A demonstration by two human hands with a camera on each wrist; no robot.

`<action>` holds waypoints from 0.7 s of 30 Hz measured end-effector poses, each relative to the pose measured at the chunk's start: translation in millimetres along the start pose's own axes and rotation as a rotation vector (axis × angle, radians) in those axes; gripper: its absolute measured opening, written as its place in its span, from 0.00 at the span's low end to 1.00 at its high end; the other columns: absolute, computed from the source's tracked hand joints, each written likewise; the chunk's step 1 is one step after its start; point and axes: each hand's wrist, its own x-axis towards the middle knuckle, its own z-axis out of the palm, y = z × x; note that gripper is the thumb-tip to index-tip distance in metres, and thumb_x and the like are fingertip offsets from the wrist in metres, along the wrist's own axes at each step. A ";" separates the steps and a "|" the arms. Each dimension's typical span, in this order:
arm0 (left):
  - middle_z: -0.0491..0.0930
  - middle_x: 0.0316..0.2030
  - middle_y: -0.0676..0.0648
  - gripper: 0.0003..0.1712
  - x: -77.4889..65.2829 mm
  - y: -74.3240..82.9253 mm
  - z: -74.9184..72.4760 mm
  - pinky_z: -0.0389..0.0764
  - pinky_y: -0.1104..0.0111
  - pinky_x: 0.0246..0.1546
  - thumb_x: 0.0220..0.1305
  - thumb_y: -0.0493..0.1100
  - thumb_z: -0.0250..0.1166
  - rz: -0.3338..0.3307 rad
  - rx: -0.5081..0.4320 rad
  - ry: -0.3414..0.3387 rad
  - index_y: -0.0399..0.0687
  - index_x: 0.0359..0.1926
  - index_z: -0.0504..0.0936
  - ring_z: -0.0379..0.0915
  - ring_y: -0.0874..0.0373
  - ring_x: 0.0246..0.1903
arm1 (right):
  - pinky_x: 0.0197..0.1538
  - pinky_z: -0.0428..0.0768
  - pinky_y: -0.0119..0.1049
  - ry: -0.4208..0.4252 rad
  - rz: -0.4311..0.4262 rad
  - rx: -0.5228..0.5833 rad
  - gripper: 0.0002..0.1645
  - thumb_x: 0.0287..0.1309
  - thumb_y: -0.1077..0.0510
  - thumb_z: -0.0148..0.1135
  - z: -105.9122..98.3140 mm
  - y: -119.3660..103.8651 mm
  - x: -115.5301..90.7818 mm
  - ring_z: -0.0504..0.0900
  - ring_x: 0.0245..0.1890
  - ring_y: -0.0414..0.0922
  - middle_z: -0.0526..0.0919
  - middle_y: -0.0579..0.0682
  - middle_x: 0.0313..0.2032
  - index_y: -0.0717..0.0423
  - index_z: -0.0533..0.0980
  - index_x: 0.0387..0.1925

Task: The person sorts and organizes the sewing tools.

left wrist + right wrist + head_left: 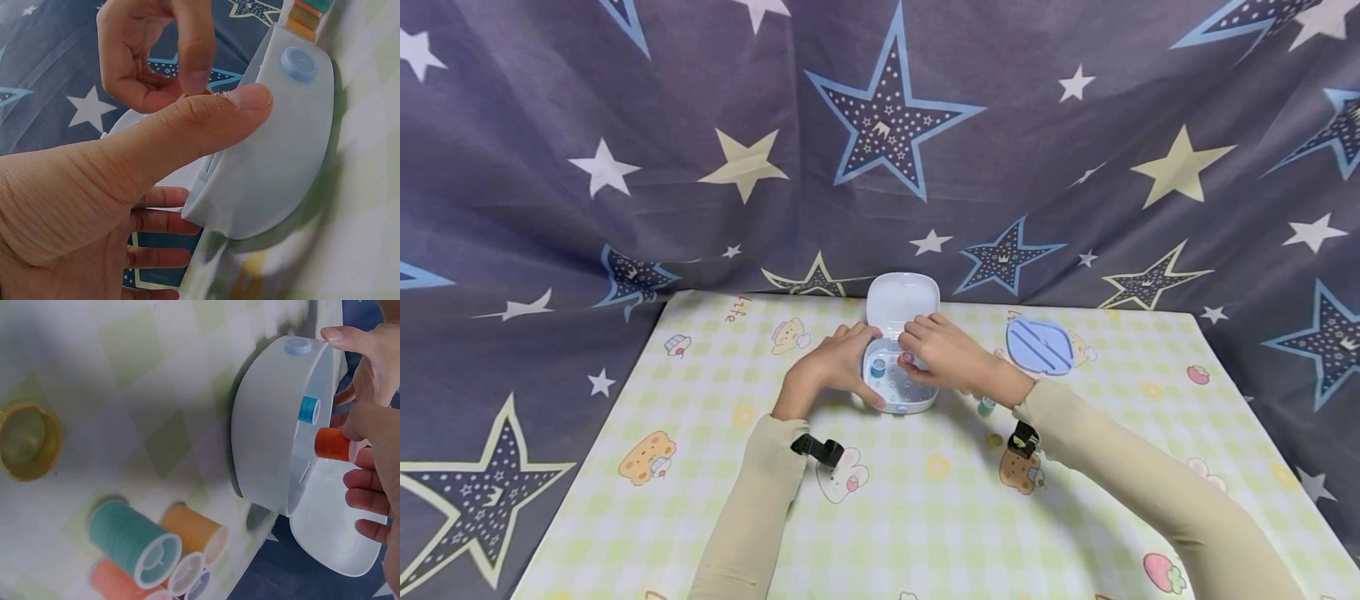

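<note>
A white plastic box (904, 408) with a rounded lid (902, 298) stands open on the table. My left hand (842, 367) holds its left side, the thumb (240, 103) lying over the front rim and the other fingers behind. With thumb and fingers, my right hand (951, 354) pinches an orange-red thread spool (332, 444) over the box's opening. A blue thread spool (309, 410) stands inside, on the left part of a floor dotted with small pegs or holes. In the head view the right hand covers part of the box's right side.
Right of the box lie several thread spools, among them a teal spool (134, 544) and a light-orange spool (194, 528). Nearer the front is a small yellow round piece (53, 444). A blue oval piece (1041, 346) lies at the back right. A starred curtain (880, 225) hangs behind.
</note>
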 end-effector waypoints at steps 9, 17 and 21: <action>0.68 0.58 0.46 0.65 0.1 -1.3 0.3 0.69 0.56 0.52 0.22 0.64 0.80 0.012 0.004 0.004 0.47 0.64 0.62 0.60 0.52 0.51 | 0.42 0.70 0.39 -0.047 0.000 -0.009 0.11 0.54 0.51 0.62 6.8 -1.2 5.7 0.71 0.34 0.45 0.73 0.45 0.29 0.53 0.74 0.33; 0.67 0.57 0.47 0.65 0.5 -2.6 0.1 0.68 0.56 0.51 0.22 0.65 0.80 0.017 0.007 0.000 0.47 0.64 0.62 0.60 0.52 0.50 | 0.39 0.69 0.38 -0.067 -0.013 -0.019 0.10 0.54 0.51 0.63 14.3 -4.2 11.7 0.72 0.33 0.45 0.72 0.45 0.28 0.52 0.73 0.31; 0.67 0.58 0.47 0.65 -0.4 -2.5 0.2 0.68 0.56 0.51 0.22 0.65 0.79 0.014 0.010 -0.006 0.47 0.64 0.61 0.60 0.52 0.50 | 0.38 0.69 0.39 -0.089 -0.019 -0.018 0.10 0.55 0.51 0.62 18.7 -5.6 13.1 0.71 0.32 0.45 0.71 0.45 0.27 0.52 0.72 0.31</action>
